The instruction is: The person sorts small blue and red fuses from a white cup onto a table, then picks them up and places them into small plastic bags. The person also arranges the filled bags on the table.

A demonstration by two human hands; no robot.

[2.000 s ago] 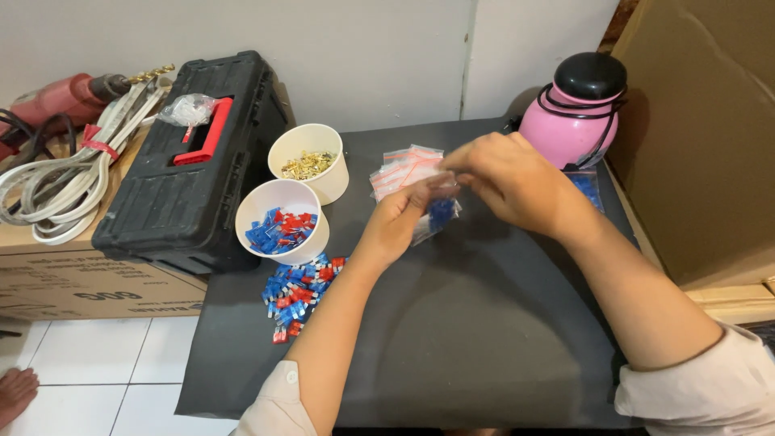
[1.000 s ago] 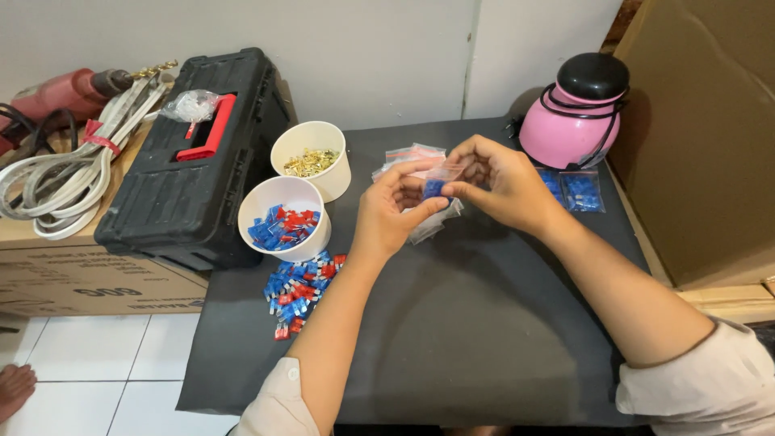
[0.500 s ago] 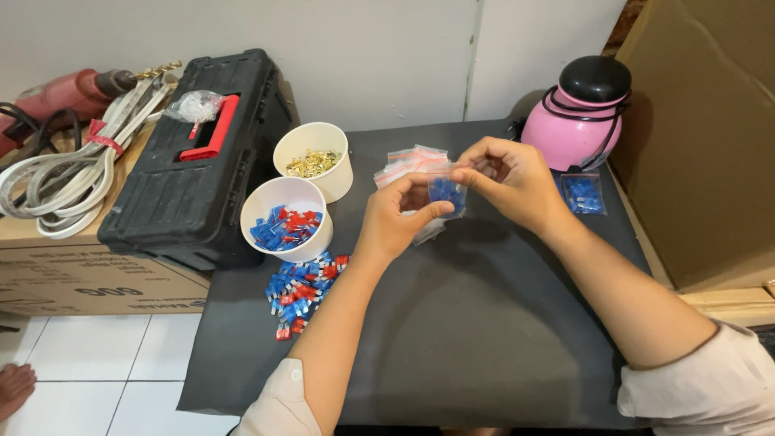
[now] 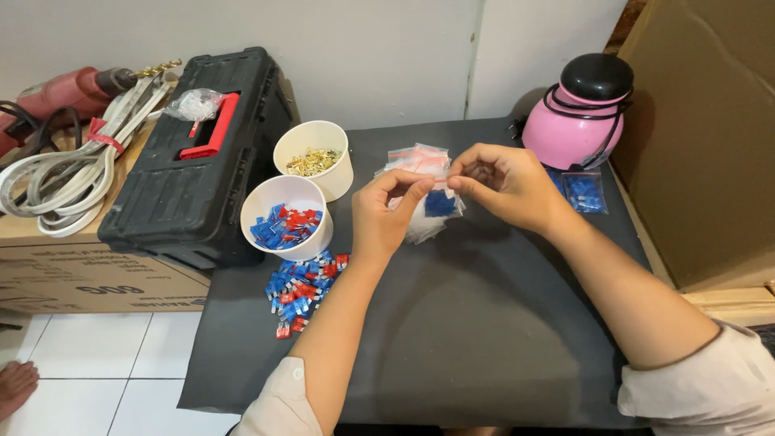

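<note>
My left hand [image 4: 386, 215] and my right hand [image 4: 500, 184] pinch the top edge of a small clear zip bag [image 4: 437, 202] with blue pieces inside, held above the dark mat [image 4: 452, 323]. Behind it lies a stack of empty clear bags with red strips [image 4: 416, 158]. To the left stand a white cup of blue and red connectors [image 4: 286, 220] and a white cup of brass-coloured pieces [image 4: 314, 159]. A loose pile of blue and red connectors [image 4: 302, 282] lies in front of the nearer cup.
A black toolbox with a red handle [image 4: 194, 161] sits at the left, with white cable [image 4: 56, 182] and a red drill [image 4: 60, 89] on a cardboard box. A pink and black round container [image 4: 583, 113] stands at the back right beside a filled bag [image 4: 584, 191]. Cardboard [image 4: 710, 137] walls the right side.
Both hands have come slightly toward me and lower with the small bag. The fingertips now meet along the bag's top edge, and the blue pieces hang below them.
</note>
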